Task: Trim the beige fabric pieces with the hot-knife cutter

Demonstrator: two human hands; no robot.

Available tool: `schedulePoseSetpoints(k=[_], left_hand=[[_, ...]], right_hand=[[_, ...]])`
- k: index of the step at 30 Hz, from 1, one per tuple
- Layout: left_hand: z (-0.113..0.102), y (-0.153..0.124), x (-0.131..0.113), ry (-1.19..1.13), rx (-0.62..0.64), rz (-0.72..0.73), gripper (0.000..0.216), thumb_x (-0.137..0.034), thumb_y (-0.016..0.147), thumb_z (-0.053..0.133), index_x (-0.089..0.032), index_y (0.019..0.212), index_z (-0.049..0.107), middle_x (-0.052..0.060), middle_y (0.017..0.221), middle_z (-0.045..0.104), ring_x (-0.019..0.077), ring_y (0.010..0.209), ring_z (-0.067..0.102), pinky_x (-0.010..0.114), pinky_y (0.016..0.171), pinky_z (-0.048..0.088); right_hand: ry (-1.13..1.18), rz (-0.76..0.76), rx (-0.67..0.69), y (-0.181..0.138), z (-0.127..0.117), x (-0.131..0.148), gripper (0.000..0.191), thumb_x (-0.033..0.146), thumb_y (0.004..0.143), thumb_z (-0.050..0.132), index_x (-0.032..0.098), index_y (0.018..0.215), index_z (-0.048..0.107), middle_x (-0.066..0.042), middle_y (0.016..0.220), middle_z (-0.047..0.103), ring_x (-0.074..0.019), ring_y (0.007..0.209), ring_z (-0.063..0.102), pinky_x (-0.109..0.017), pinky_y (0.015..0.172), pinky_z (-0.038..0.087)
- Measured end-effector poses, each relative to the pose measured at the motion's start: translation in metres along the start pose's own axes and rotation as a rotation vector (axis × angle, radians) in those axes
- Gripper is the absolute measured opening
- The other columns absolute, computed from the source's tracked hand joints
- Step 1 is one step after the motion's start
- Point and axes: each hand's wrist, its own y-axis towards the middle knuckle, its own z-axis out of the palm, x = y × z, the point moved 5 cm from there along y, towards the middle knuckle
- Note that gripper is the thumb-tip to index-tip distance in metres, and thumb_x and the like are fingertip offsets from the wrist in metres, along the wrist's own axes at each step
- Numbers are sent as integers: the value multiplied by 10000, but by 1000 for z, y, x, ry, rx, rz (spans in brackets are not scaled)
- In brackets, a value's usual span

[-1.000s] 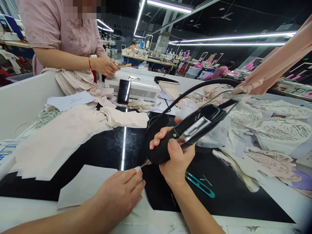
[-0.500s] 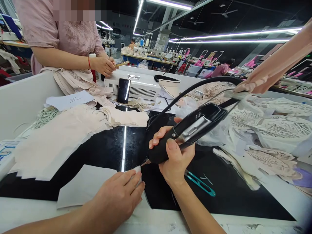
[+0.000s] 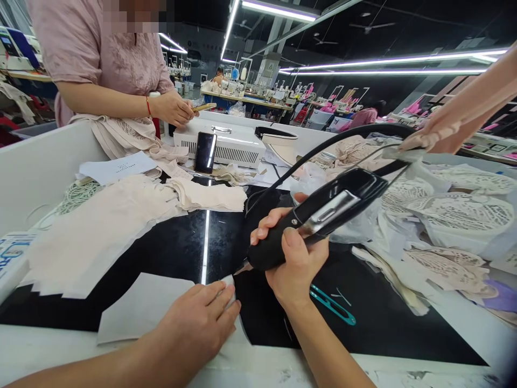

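Observation:
My right hand [image 3: 294,257] is wrapped round a black corded hand tool [image 3: 323,214], its metal tip pointing down-left at the corner of a white fabric piece [image 3: 141,304]. My left hand [image 3: 197,322] lies flat on that piece with fingers stretched out, pressing it onto the black glossy table [image 3: 189,242]. The tool's tip sits just beyond my left fingertips. A black cable [image 3: 323,148] arcs away from the tool to the right.
A person in pink stands at the far left, their hands [image 3: 175,109] holding a thin stick. A white machine [image 3: 226,143] with a phone [image 3: 204,152] leaning on it stands behind. Beige fabric [image 3: 100,226] lies left, lace pieces [image 3: 456,215] right, teal snips [image 3: 333,305] near my right wrist.
My right hand and the tool have shifted slightly to the right. My left hand stays flat on the white piece.

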Motion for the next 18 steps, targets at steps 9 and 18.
schedulePoseSetpoints(k=[9, 18], left_hand=[[-1, 2, -1, 8, -13, 25, 233, -210, 1080, 502, -126, 1097, 719, 88, 1125, 778, 185, 1071, 706, 279, 854, 546], [0, -1, -2, 5, -7, 16, 257, -220, 1100, 470, -134, 1133, 710, 82, 1153, 775, 192, 1091, 706, 290, 827, 545]], right_hand=[[3, 34, 50, -8, 0, -7, 470, 367, 838, 807, 287, 1230, 560, 50, 825, 664, -119, 573, 628, -266, 510, 568], [32, 7, 28, -4, -1, -3, 326, 325, 846, 804, 272, 1098, 603, 51, 820, 672, -112, 575, 627, -261, 515, 569]])
